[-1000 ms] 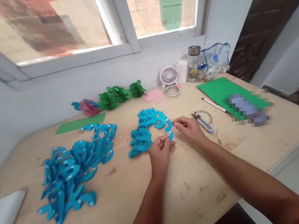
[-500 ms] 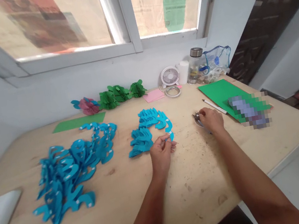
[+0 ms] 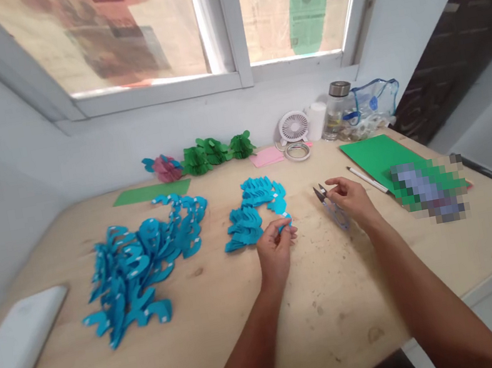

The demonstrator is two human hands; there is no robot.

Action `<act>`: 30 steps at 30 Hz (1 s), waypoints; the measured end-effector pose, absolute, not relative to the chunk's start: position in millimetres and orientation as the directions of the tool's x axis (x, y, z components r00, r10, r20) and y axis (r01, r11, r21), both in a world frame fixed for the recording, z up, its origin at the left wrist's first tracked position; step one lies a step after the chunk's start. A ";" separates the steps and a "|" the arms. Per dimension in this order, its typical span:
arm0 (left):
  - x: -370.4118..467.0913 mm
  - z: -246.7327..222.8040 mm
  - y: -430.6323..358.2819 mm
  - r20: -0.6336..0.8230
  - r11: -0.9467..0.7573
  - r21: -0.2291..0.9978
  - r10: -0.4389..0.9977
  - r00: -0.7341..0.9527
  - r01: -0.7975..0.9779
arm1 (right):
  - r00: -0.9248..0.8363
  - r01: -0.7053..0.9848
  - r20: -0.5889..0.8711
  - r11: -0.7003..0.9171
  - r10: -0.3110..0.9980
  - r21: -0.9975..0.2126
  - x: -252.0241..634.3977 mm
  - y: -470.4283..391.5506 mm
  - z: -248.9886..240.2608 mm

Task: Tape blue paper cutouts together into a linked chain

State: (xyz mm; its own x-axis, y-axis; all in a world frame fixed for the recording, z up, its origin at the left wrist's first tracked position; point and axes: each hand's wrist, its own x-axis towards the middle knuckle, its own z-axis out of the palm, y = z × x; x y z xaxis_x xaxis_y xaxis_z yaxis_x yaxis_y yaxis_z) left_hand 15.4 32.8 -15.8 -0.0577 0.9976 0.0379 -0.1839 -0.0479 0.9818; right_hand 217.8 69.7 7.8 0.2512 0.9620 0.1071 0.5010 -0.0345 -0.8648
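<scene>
My left hand (image 3: 277, 247) pinches the near end of a cut blue paper piece (image 3: 286, 217) at the middle of the table. Folded blue paper cut-outs (image 3: 244, 225) with small white patches lie just beyond and left of it. To the right lie thread snips (image 3: 337, 213), their dark blades pointing away from me. My right hand (image 3: 351, 199) is beside the blades, its thumb and forefinger bent close together at a small white square (image 3: 323, 191) by the tips. Whether that square is fully between the fingers is hard to see.
A large heap of blue cut-outs (image 3: 133, 261) spreads on the left, near a white case (image 3: 23, 350). Green paper (image 3: 376, 151) and a white pen (image 3: 368, 179) lie right. Paper flowers (image 3: 197, 159), a small fan (image 3: 294, 127), a tape roll (image 3: 297, 151) and a bottle (image 3: 333, 114) line the wall.
The view has shifted, so everything sits further right. My right hand has drawn back from over the snips, which show more fully now. My left hand keeps its pinch on the blue paper.
</scene>
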 end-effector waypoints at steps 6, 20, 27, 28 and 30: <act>14.3 -22.1 37.7 0.113 -0.117 0.992 0.987 -0.111 -0.037 | 0.098 0.384 0.126 0.079 0.987 -0.920 179.2 62.2 4.6; 13.5 -13.4 36.6 0.188 -0.186 0.982 0.972 -0.144 0.024 | 0.015 0.462 0.195 0.166 0.981 -0.871 148.5 48.2 0.7; 13.6 -14.0 36.4 0.223 -0.216 0.974 0.966 -0.130 0.069 | 0.014 0.534 0.226 0.184 0.974 -0.825 141.8 42.1 2.9; 13.8 -14.5 36.6 0.221 -0.214 0.975 0.967 -0.131 0.066 | 0.015 0.541 0.230 0.186 0.973 -0.820 140.9 41.4 3.2; 14.1 -15.5 37.1 0.208 -0.203 0.978 0.969 -0.131 0.054 | 0.018 0.549 0.234 0.186 0.972 -0.815 139.5 40.4 3.8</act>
